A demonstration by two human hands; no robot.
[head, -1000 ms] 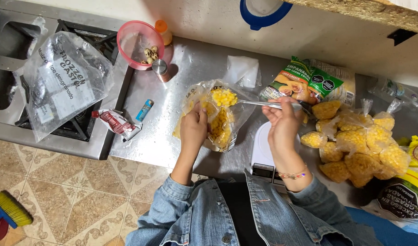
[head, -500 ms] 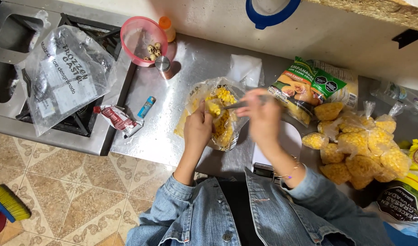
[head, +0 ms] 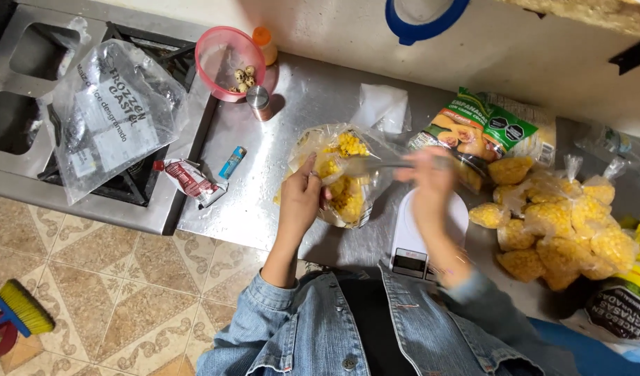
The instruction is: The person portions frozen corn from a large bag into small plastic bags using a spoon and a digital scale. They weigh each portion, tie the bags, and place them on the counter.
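The left hand (head: 300, 197) pinches open the clear plastic bag of yellow corn kernels (head: 342, 175) on the steel surface (head: 278, 132) while the blurred right hand (head: 430, 182), clenched on a metal spoon (head: 375, 165), could spill kernels if the bag mouth sags.

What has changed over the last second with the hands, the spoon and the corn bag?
The right hand went in toward the corn bag, then drew back right over the white scale, keeping hold of the spoon, whose bowl now sits at the bag's mouth. The left hand kept its grip on the bag. The small filled corn bags stayed put.
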